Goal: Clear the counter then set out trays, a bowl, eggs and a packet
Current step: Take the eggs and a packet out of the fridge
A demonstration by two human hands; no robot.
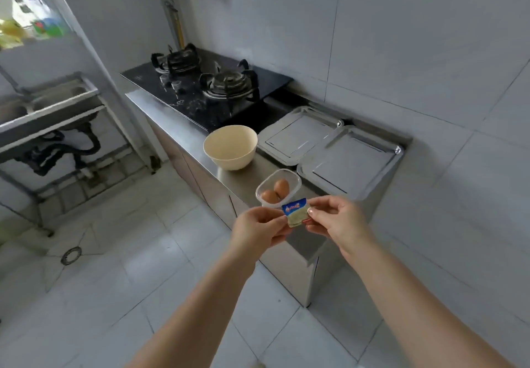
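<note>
I see both hands pinching a small packet (pixel 295 213) above the table (pixel 238 177) edge: left hand (pixel 259 227), right hand (pixel 334 218). Blue label, writing unreadable. Eggs (pixel 276 191) tub, bowl (pixel 230 146), trays (pixel 329 146) behind.

Two bare forearms extend into view, no sleeves visible. Left hand (pixel 259 225) and right hand (pixel 334 218): no gloves; fingernails short, with a pale finish.

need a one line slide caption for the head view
Both hands, left hand and right hand, pinch a small packet above the counter.
</note>
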